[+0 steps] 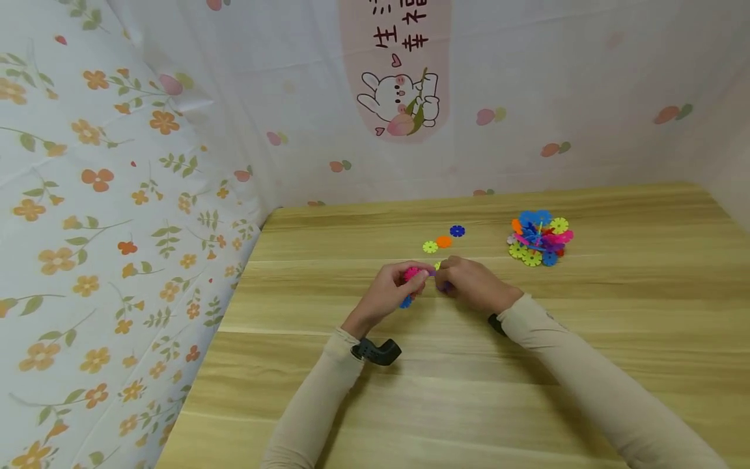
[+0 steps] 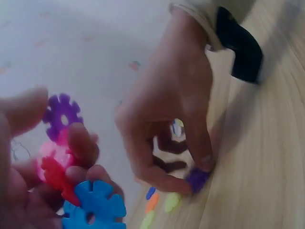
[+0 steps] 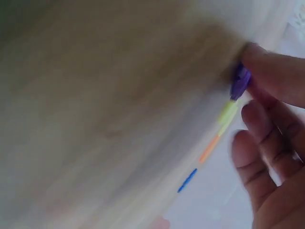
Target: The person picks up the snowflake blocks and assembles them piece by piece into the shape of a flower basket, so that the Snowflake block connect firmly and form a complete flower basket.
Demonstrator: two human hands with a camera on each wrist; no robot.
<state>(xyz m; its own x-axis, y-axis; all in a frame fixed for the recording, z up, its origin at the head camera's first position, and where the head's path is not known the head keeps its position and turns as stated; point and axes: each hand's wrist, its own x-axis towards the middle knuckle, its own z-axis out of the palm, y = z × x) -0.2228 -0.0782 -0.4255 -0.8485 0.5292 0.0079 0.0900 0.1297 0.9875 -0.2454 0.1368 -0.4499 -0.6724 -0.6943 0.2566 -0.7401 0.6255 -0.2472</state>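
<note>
Dark Chinese characters stand on the pink panel (image 1: 436,52) of the white cloth (image 1: 263,85), in two columns in the head view. The lower ones read 生 (image 1: 385,37) on the left and 幸 (image 1: 415,43) on the right. The upper two are cut off by the view's edge; the right one looks like 福 (image 1: 413,14).

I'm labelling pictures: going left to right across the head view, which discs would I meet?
Pink disc in the left hand, yellow-green disc, orange disc, dark blue disc, mixed-colour disc pile.
</note>
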